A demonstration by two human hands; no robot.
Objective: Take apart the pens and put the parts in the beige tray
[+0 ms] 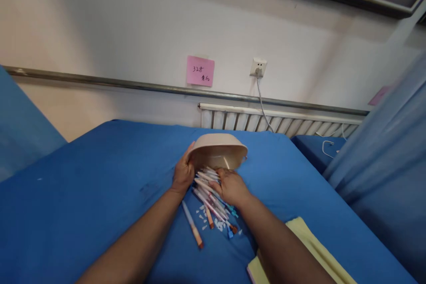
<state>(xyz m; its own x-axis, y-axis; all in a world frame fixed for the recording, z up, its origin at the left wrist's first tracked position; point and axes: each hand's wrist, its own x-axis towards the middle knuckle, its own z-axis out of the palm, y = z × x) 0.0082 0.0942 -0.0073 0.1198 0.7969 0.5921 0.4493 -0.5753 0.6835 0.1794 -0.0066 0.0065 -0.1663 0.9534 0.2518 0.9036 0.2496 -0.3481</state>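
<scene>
Left hand (pixel 182 175): clamped on tipped beige plastic bowl (pixel 218 147), nine o'clock rim.
Right hand (pixel 232 187): atop spilled thin plastic tubes (pixel 212 206) at six o'clock; grip unclear.

The bowl (pixel 218 151) is tipped and most of its interior is out of sight. The far ends of the pens (pixel 208 195) are hidden under its rim, so they cannot be counted.

The left hand (pixel 183 175) has its fingers hidden behind the bowl's left side. The right hand (pixel 231 186) has its fingertips buried among the pens, and its grip is unreadable.

The white bits (pixel 203 219) beside the pens are too small to identify. The yellow pad (pixel 309 244), near right, is cut off by the bottom edge and partly covered by the right forearm. The writing on the note (pixel 200 71), far wall, is not legible.
</scene>
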